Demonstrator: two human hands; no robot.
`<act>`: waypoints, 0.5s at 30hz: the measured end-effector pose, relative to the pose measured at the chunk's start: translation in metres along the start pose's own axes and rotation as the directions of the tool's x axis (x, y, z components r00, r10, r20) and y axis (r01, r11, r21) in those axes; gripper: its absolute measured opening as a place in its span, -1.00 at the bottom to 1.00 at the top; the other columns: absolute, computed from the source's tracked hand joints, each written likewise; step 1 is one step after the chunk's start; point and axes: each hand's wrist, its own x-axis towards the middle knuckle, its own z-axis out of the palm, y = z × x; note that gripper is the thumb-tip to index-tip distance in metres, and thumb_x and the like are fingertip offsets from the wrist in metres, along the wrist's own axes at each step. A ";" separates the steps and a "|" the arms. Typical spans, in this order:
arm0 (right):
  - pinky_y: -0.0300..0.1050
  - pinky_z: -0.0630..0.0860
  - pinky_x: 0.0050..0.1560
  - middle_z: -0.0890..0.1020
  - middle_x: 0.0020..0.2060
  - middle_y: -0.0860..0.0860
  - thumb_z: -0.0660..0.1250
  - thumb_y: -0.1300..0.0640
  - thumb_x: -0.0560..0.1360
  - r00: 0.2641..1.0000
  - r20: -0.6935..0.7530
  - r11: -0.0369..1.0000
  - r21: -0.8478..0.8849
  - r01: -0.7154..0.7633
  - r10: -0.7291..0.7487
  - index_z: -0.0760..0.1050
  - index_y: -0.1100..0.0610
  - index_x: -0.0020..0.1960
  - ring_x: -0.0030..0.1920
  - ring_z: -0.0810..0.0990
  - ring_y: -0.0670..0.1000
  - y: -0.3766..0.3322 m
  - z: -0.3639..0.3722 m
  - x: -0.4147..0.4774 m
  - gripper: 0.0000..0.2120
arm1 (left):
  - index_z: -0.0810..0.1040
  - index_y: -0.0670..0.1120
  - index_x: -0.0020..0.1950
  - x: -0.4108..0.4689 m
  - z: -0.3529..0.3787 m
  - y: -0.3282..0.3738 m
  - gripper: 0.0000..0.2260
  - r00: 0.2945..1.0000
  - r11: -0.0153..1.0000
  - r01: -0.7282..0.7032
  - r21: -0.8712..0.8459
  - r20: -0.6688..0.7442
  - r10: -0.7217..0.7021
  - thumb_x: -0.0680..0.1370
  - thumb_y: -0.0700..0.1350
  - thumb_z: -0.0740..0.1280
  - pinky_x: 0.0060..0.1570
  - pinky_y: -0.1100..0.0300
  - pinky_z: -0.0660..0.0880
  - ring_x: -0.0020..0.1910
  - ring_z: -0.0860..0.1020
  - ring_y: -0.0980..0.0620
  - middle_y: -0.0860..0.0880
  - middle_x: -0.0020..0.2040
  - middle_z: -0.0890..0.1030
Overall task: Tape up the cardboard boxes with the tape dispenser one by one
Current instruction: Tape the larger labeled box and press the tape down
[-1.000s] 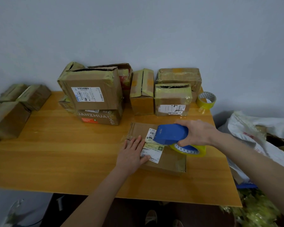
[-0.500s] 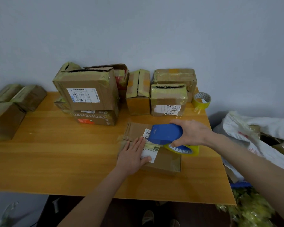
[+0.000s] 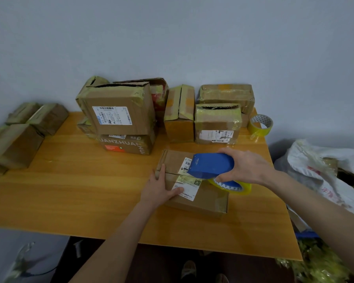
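A flat cardboard box (image 3: 204,198) with a white shipping label lies on the wooden table (image 3: 90,197), near its right front. My left hand (image 3: 160,188) lies flat on the box's left part, fingers straight, pressing it down. My right hand (image 3: 246,167) grips the blue tape dispenser (image 3: 211,165) with its yellow tape roll (image 3: 233,185). The dispenser's front sits on the box's top seam, over the label. A short strip of yellowish tape runs along the seam left of the dispenser.
Several taped boxes (image 3: 119,117) stand stacked along the wall at the back. More boxes (image 3: 14,144) sit at the table's left end. A spare yellow tape roll (image 3: 261,124) lies at the back right corner. White bags (image 3: 325,170) fill the floor to the right.
The dispenser and my right hand have shifted slightly left along the box's seam. My left hand has slid toward the box's left edge. The camera view has drifted a little.
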 end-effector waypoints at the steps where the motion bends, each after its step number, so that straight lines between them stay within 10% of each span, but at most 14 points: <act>1: -0.03 0.60 -0.06 0.55 0.07 -0.11 0.43 -0.33 0.31 1.000 0.003 1.000 0.005 -0.005 0.005 0.29 -0.16 0.33 -0.03 0.57 -0.02 0.000 0.000 0.001 -0.31 | -0.29 0.07 0.56 0.002 -0.001 -0.001 0.03 1.000 1.000 0.008 -0.002 0.015 -0.008 0.35 0.49 0.22 0.35 -0.14 0.35 0.46 0.24 -0.26 -0.24 0.57 -0.13; 7: -0.04 0.60 -0.06 0.55 0.07 -0.09 0.46 -0.31 0.30 1.000 0.023 1.000 0.011 0.000 0.000 0.30 -0.12 0.33 -0.03 0.56 -0.02 -0.001 -0.001 0.004 -0.30 | -0.26 -0.03 0.57 -0.005 -0.009 0.014 -0.07 0.960 0.920 -0.208 0.333 -0.112 0.257 0.43 0.49 0.02 0.50 -0.12 -0.14 0.55 -0.22 -0.11 -0.13 0.54 -0.33; 15: -0.01 0.60 -0.04 0.55 0.09 -0.10 0.43 -0.37 0.29 0.999 0.037 1.000 -0.008 -0.019 0.019 0.27 -0.14 0.35 -0.01 0.56 -0.02 0.000 -0.002 0.006 -0.27 | -0.17 -0.06 0.58 -0.008 0.013 0.018 0.16 0.939 0.889 -0.307 0.340 -0.042 0.340 0.13 0.59 -0.47 0.49 0.00 -0.22 0.56 -0.17 0.06 -0.02 0.58 -0.18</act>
